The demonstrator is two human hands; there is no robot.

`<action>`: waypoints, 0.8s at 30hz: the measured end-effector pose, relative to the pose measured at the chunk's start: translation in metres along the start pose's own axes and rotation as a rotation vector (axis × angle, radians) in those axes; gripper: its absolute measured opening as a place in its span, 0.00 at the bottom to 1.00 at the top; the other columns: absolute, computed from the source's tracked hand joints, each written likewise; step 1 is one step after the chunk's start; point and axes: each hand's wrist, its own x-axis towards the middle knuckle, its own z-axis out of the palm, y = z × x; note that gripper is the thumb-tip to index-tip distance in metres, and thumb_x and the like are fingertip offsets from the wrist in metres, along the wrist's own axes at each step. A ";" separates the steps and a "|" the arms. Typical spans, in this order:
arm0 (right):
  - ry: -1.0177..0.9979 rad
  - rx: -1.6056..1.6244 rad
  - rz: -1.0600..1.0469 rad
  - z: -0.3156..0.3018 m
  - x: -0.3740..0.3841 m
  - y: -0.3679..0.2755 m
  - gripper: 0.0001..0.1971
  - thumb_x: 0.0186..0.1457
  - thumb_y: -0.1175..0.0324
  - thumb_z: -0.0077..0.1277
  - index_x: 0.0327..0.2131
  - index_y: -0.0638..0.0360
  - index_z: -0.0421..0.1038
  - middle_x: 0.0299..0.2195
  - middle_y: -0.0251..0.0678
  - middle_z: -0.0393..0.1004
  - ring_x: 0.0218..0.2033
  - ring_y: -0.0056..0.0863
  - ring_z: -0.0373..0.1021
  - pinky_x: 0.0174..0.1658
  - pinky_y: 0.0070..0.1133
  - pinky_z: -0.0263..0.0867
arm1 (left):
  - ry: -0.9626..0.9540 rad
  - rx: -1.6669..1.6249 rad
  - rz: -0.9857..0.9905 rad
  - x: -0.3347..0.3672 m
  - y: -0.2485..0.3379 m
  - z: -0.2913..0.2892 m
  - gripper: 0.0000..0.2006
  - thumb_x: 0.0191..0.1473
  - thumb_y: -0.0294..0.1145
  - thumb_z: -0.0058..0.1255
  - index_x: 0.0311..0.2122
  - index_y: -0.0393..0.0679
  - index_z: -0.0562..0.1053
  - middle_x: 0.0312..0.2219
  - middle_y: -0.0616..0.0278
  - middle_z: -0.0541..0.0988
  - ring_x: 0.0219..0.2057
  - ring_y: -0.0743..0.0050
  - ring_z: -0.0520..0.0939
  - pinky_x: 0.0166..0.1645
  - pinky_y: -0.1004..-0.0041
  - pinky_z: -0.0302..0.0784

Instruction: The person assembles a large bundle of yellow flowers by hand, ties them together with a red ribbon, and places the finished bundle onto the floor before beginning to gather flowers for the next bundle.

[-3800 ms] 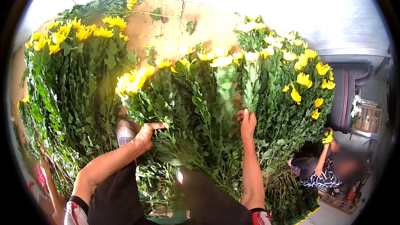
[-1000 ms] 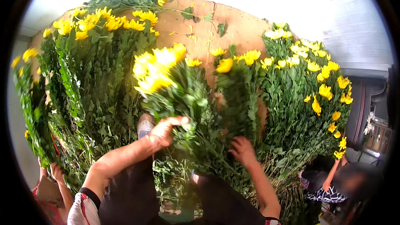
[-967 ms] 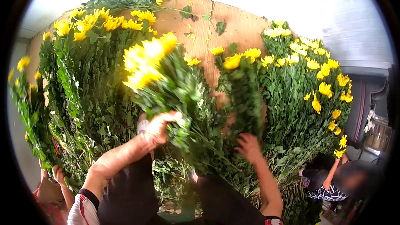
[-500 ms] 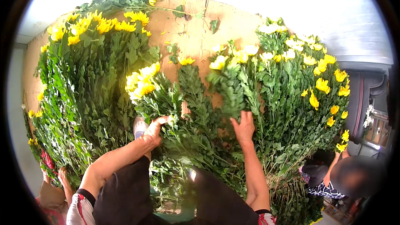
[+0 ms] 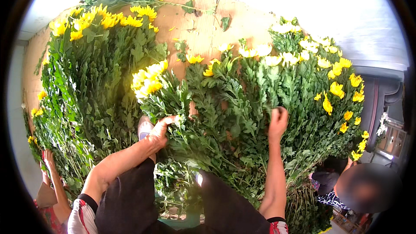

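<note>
My left hand (image 5: 161,132) is wrapped round a bunch of yellow chrysanthemums (image 5: 149,79), with its heads tilted up and to the left and its leafy stems running down to the right. To the right, my right hand (image 5: 278,122) has its fingers curled closed on a chrysanthemum stem (image 5: 269,80), whose leaves are smeared by motion just above the fingers. Loose chrysanthemums (image 5: 234,99) lie side by side between my two hands, heads away from me. The grip of the left fingers is partly hidden behind leaves.
A large heap of chrysanthemums (image 5: 104,73) lies at left, another (image 5: 303,99) at right. Cardboard (image 5: 195,21) lies beneath, strewn with loose leaves and petals. One person's hand (image 5: 50,160) shows at lower left; another person (image 5: 368,186) sits at lower right.
My right hand has moved to the right and slightly up, and its fingers have closed on a stem. A chrysanthemum now lies left of it. The left hand keeps its bunch in place.
</note>
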 end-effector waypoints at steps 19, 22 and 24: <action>-0.519 -0.422 -0.138 0.109 -0.107 -0.064 0.50 0.53 0.52 0.59 0.65 0.69 0.36 0.54 0.58 0.58 0.50 0.50 0.64 0.52 0.36 0.64 | 0.009 0.016 -0.007 0.008 -0.003 0.005 0.17 0.41 0.37 0.65 0.38 0.44 0.79 0.34 0.65 0.82 0.34 0.68 0.81 0.45 0.65 0.77; -0.513 -0.435 -0.247 0.099 -0.112 -0.086 0.55 0.47 0.61 0.65 0.67 0.64 0.31 0.53 0.54 0.57 0.51 0.51 0.63 0.53 0.38 0.63 | -0.048 0.008 -0.044 0.006 0.003 0.003 0.21 0.39 0.39 0.69 0.41 0.42 0.79 0.38 0.64 0.81 0.41 0.68 0.79 0.49 0.64 0.75; -0.589 -0.417 -0.179 0.100 -0.110 -0.073 0.53 0.49 0.64 0.63 0.67 0.63 0.32 0.54 0.54 0.58 0.51 0.51 0.64 0.52 0.38 0.64 | -0.061 0.043 -0.034 0.002 0.005 0.016 0.22 0.40 0.39 0.68 0.41 0.42 0.78 0.39 0.63 0.81 0.41 0.68 0.79 0.49 0.63 0.75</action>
